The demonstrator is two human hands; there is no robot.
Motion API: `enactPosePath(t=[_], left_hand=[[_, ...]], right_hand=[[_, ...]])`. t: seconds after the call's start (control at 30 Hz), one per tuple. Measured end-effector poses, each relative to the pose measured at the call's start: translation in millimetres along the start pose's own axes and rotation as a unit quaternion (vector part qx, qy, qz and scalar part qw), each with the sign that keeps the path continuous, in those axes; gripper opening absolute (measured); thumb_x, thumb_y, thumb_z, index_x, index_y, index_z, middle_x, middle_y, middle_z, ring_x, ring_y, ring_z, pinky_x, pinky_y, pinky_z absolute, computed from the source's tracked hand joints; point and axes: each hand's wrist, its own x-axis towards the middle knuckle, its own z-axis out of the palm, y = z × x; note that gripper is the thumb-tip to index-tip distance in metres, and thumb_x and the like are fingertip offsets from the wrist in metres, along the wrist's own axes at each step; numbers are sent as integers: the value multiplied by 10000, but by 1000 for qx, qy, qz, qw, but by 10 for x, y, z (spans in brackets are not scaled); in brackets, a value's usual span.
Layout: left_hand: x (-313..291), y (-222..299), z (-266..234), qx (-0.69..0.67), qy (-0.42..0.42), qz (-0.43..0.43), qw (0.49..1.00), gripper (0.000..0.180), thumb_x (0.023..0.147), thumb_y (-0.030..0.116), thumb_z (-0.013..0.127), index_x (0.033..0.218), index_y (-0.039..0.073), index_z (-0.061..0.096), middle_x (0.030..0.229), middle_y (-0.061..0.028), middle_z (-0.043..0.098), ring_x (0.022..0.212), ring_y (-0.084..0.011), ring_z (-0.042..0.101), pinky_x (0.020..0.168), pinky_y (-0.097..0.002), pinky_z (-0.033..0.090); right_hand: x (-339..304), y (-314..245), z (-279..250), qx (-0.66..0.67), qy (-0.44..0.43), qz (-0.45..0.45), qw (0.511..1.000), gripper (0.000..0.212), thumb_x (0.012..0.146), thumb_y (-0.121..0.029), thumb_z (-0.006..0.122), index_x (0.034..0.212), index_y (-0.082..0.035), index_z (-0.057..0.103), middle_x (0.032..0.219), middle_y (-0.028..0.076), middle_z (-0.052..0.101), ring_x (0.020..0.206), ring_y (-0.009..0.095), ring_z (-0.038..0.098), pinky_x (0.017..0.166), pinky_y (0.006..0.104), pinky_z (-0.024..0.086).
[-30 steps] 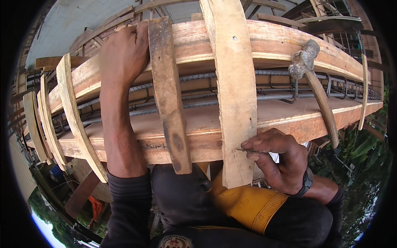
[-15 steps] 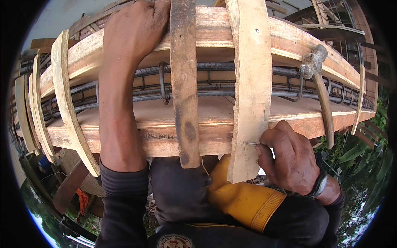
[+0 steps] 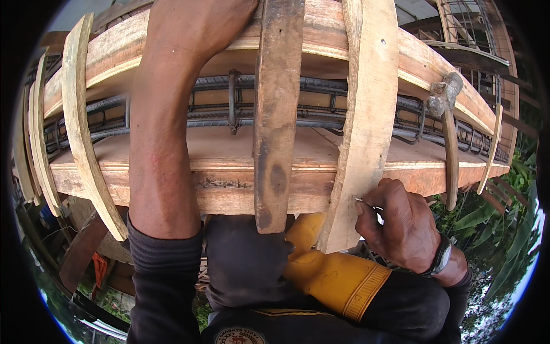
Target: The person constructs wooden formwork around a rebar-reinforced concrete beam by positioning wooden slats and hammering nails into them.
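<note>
My right hand pinches a thin nail between thumb and forefinger. The nail lies near the lower right edge of a wide pale wooden slat, which runs upright across two wooden beams. My left arm reaches up to the upper beam; my left hand is bent over it beside a narrow, dark-stained slat, its fingers largely hidden. A hammer hangs by its head on the upper beam at the right, handle down. The lower beam passes behind both slats.
Between the beams runs a cage of ribbed steel bars. More upright slats cross the beams at the left, and another narrow one at the far right. My bent knee in dark trousers and a yellow boot are below. Green leaves grow at the right.
The view has shifted, so the slats sit farther right and the left hand higher in the picture. The right hand stays by the pale slat's lower edge, still pinching the nail.
</note>
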Motion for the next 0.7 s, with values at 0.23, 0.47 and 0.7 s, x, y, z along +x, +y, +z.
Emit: enactPosePath(t=[0.23,0.47,0.7], left_hand=[[-90,195,-94,-44,-48,-36,997,513,1017,324,361,564,131,505,501,11,421,473,-113,363,476,-310,389],[-80,208,-144,-5,-68,-69,995,515,1032,315,339,588,117,510,508,1,420,475,-117,378,473,-310,390],[-98,201,-109,-4,-37,-16,999,526,1030,316,333,584,107,519,510,-19,438,473,-139,389,515,-326,424]], right_hand=[[-6,16,9,17,-12,27,999,317,817,-44,718,951,-8,433,701,138,589,579,362,622,482,424,504],[41,-15,24,5,-6,1,1000,324,816,-35,711,950,4,419,693,155,594,571,371,619,483,431,501],[23,-23,2,9,-12,28,999,315,809,-13,704,965,17,432,716,156,582,574,363,613,495,421,498]])
